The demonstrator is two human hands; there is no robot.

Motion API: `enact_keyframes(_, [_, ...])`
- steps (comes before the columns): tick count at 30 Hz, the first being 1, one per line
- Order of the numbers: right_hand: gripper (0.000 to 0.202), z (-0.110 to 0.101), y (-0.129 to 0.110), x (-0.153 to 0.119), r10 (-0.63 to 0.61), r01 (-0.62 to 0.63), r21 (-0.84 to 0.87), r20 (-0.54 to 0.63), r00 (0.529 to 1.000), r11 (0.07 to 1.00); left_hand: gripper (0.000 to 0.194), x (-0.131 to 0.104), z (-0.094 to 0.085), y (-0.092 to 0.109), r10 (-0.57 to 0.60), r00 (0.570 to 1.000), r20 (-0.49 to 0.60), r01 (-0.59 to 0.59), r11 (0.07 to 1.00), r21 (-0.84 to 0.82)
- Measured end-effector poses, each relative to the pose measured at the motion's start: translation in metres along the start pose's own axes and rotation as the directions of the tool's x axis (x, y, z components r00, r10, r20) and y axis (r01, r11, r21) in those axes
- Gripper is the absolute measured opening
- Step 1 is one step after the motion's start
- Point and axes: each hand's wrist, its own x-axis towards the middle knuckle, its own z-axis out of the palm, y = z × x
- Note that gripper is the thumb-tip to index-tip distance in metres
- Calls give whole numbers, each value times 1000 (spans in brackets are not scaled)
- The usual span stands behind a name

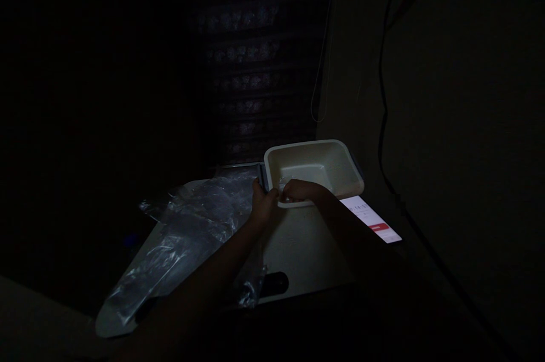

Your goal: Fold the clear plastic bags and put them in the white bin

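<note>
A white plastic basin (353, 181) stands at the back of a pale table. My left hand (263, 203) is at its near left corner, thumb raised and fingers closed around the rim. Just inside the near wall, my right hand (301, 190) is closed, fingers curled on a small clear, shiny piece (283, 181) that looks like plastic. Darkness hides the exact grip of both hands. A large crumpled sheet of clear plastic (187, 237) spreads over the left of the table, beside my left forearm.
The pale table (304, 248) has a dark oval slot (275, 283) near its front edge. A lit phone (374, 221) lies right of the basin. Behind are a dark slatted blind (244, 61) and its hanging cord (319, 89); a black cable (383, 112) runs down the right wall.
</note>
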Motion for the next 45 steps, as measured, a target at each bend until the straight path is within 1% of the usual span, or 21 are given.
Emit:
enact_keyframes(3, [14,-1,-1,0,8,-10,31,77,997,999,50,0,0,1,-5,1000,-2,5,1000,5])
enact_keyframes(6, [12,-7,1,-2,72,-77,100,46,996,992,48,0,0,1,-8,1000,3,8,1000,-4])
enact_keyframes(8, [13,-15,4,-4,99,-93,159,-31,995,983,46,1,0,1,0,1000,18,1,1000,-12])
enact_keyframes(10, [14,-24,11,-7,92,-59,217,-143,986,974,46,3,-1,1,13,1000,26,-13,1000,-15])
enact_keyframes(12, [15,-33,20,-10,101,-38,246,-247,964,969,46,5,-1,2,22,999,26,-22,1000,-18])
enact_keyframes(14, [17,-42,29,-14,136,-60,245,-306,942,968,46,7,0,3,16,1000,27,-15,1000,-18])
enact_keyframes(16, [20,-48,37,-18,164,-95,211,-338,927,973,43,10,0,5,-1,1000,30,1,1000,-15])
enact_keyframes(18, [22,-52,40,-24,163,-123,128,-374,913,984,38,12,0,8,-17,999,35,18,1000,-18])
enact_keyframes(21, [24,-55,39,-31,142,-173,-32,-442,886,984,30,17,1,10,-39,998,44,41,998,-43])
enact_keyframes(23, [25,-55,36,-34,131,-198,-96,-470,873,975,27,21,1,11,-52,997,49,55,996,-66])
enact_keyframes(30, [31,-53,32,-37,50,-171,-232,-452,891,958,20,36,2,9,-99,994,50,105,985,-140])
enact_keyframes(36, [35,-48,37,-36,-11,-148,-299,-470,883,943,23,38,4,10,-132,990,59,139,980,-143])
enact_keyframes(38, [34,-47,40,-36,-45,-127,-294,-515,856,947,25,39,2,13,-146,986,82,155,980,-121])
enact_keyframes(39, [32,-46,40,-36,-72,-115,-293,-558,827,949,27,39,-1,14,-153,985,84,161,982,-94])
enact_keyframes(41, [27,-44,35,-37,-146,-88,-307,-661,736,948,31,40,-10,16,-150,988,48,149,989,20])
enact_keyframes(42, [25,-43,31,-38,-187,-74,-322,-705,685,944,32,39,-17,17,-125,992,21,121,986,118])
enact_keyframes(43, [24,-41,25,-39,-230,-55,-343,-730,643,938,33,38,-25,17,-83,997,7,79,967,241])
enact_keyframes(44, [24,-37,17,-40,-273,-29,-369,-736,619,929,36,34,-33,17,-30,999,24,18,920,391])
enact_keyframes(45, [23,-32,10,-42,-318,3,-401,-720,617,916,38,30,-42,16,46,995,85,-85,843,531])
